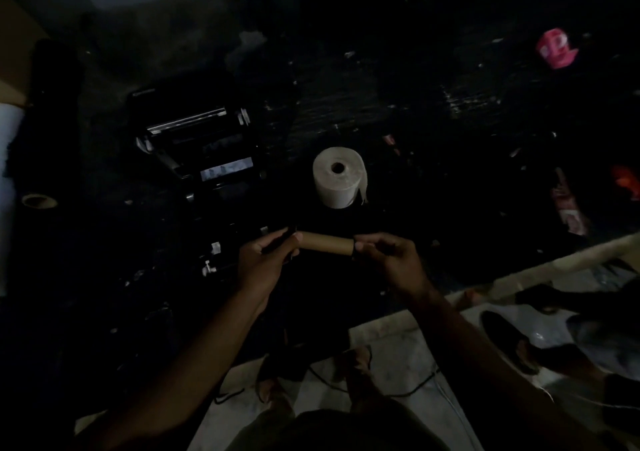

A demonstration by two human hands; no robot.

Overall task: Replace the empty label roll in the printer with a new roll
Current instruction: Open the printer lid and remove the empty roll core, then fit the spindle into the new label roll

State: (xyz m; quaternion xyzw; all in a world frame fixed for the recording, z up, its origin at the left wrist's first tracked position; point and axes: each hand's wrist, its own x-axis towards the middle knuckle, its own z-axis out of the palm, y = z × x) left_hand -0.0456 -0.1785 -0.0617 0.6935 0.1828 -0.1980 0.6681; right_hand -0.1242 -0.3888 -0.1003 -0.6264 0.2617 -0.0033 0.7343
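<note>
The scene is very dark. I hold a bare brown cardboard core [327,243] level in front of me, above the black table [433,121]. My left hand [265,263] grips its left end, where a dark piece sticks out. My right hand [391,260] pinches its right end, also on a dark end piece. Beyond the core a full white label roll [339,177] stands on end on the table. The black label printer [204,138] sits open at the left, its shiny roller bar showing.
A short cardboard ring [38,201] lies at the far left beside a white roll [8,159]. A pink packet [556,48] and red wrappers [568,204] lie at the right. Another person's sandalled foot [512,343] is on the floor at the lower right, past the table's edge.
</note>
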